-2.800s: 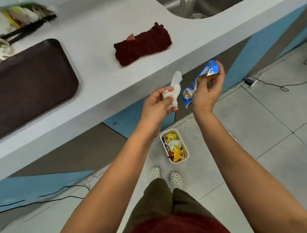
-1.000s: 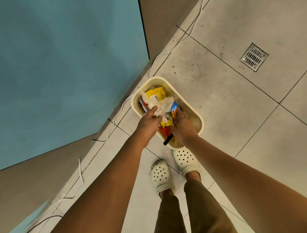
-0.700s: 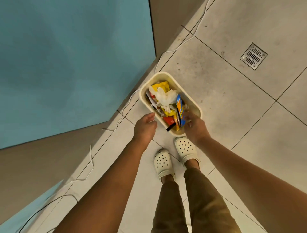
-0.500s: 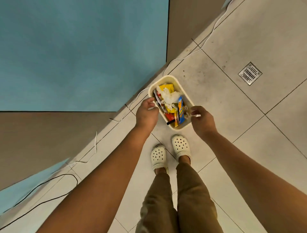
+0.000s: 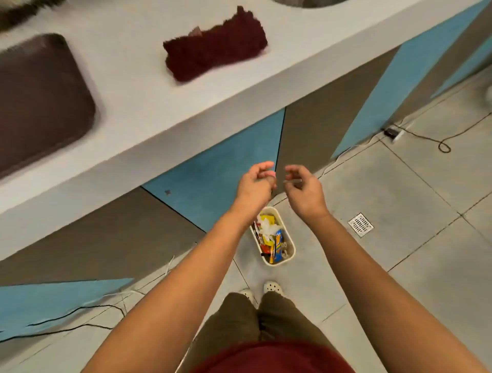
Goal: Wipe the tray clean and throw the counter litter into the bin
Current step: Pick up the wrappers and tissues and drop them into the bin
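Observation:
A cream bin point(image 5: 290, 247) stands on the floor tiles below the counter, filled with wrappers, a white tissue point(image 5: 267, 229) and a blue snack wrapper point(image 5: 278, 246). My left hand point(image 5: 254, 187) and my right hand point(image 5: 303, 190) hover side by side above the bin, in front of the counter's face, both empty with fingers loosely curled and apart. On the white counter point(image 5: 149, 87) lies a dark brown tray point(image 5: 37, 98) at the left and a dark red cloth point(image 5: 215, 44) at the middle.
A sink edge point(image 5: 306, 2) shows at the top of the counter. A floor drain point(image 5: 360, 224) lies right of the bin. Cables point(image 5: 442, 143) run along the floor by the blue and grey cabinet panels. My feet in white clogs point(image 5: 271, 287) stand just behind the bin.
Both hands let the tissue and the blue wrapper go into the bin, then rose away from it empty. The view lifted from the floor back up to the counter.

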Tool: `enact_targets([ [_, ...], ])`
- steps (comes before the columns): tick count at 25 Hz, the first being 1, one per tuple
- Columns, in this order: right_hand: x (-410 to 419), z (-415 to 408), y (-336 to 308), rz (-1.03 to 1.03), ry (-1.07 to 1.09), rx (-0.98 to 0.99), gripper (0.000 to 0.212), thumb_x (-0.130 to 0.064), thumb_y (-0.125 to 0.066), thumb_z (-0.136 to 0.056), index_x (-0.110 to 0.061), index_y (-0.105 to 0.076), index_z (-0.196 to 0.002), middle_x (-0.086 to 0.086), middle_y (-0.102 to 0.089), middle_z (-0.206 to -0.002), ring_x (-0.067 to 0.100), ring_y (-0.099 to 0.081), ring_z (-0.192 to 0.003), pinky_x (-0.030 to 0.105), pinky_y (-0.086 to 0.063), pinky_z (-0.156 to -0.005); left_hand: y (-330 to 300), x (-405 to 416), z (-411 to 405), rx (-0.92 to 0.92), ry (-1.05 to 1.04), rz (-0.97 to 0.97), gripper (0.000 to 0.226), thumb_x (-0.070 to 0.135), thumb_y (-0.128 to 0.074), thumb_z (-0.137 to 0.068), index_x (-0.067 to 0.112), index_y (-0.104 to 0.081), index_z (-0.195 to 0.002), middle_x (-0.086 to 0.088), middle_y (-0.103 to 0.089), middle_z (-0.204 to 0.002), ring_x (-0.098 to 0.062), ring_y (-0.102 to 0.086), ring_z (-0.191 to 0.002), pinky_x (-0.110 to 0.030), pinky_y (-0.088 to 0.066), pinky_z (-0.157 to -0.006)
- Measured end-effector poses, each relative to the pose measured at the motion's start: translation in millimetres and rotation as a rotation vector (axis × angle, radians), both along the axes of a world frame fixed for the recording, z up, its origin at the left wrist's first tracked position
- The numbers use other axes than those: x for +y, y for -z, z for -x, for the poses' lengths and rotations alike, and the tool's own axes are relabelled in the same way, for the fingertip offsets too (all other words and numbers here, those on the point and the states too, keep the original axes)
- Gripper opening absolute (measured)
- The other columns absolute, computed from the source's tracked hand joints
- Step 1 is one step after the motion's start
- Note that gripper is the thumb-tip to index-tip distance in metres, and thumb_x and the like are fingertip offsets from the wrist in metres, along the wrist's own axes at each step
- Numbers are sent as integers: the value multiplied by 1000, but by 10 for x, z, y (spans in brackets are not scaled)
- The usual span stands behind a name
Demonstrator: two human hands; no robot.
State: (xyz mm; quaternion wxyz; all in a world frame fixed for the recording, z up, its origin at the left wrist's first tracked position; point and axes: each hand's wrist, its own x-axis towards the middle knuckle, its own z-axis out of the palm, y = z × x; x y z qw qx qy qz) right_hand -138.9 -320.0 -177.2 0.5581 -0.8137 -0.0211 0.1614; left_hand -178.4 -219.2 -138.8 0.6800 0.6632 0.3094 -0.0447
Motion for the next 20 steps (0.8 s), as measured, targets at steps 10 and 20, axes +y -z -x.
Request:
enact_targets([
  [10,625,-483,-1575,-197,-228,-235,26,-2,-51,-87,-24,-55,-101,-7,-56,-82,10,-51,-62,19,-43,-56,-1552,495,-149,-339,-253,-122,25,9,-47,-93,20,-55,-115,9,-57,-89,-7,-57,-74,-23,-44,-64],
  [20,1743,-555,-1906,-249,-388,-228,23,-1,-50,-87,-18,-57,-100,-7,-55,-80,10,-53,-67,11,-44,-60,-1917,1633,22,-370,-492,-164,22,10,-45,-94,20,-56,-111,6,-57,-89,-8,-57,-73,-22,-46,-62],
])
